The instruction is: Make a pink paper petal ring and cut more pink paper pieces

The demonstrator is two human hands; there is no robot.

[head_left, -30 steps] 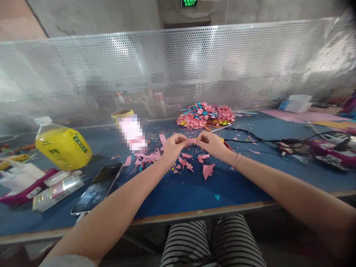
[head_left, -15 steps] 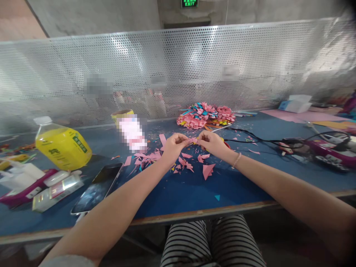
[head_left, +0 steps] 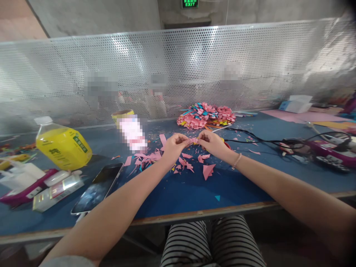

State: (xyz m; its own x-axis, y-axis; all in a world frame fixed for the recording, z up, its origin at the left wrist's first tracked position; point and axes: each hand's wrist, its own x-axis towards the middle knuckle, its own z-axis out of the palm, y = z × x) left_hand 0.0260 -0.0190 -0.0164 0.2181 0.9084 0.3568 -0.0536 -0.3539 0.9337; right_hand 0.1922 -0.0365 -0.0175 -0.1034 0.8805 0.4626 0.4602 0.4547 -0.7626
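Moderate, fairly even light covers the tabletop (head_left: 178, 198), paling toward the far side and falling to near-dark below the near edge, around the striped trousers (head_left: 186, 241). No lamp shows, but glare streaks the metal screen (head_left: 167, 44) left of centre, at centre and at far right. Beyond it, the exit sign (head_left: 190, 3) glows green. A soft shadow lies right of the bottle (head_left: 65, 146). Objects toward the left and right edges look stretched and smeared; the far right corner goes black. Pixel blocks hide several patches. The pink paper (head_left: 193, 141) is too small to show crisp folds.
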